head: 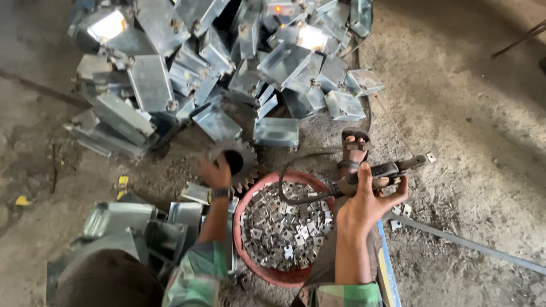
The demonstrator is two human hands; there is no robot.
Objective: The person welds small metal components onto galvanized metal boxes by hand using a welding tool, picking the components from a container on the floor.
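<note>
Dusty workshop floor (455,113): my left hand (216,170) fingers grip a toothed gear (234,162); right hand (369,199) fingers hold a dark tool (392,168) above a red basin (250,196) of small metal plates.

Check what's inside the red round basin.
The red round basin holds a heap of small square metal plates. A dark hose crosses its top, and the right forearm covers its right edge. The bottom is hidden.
</note>
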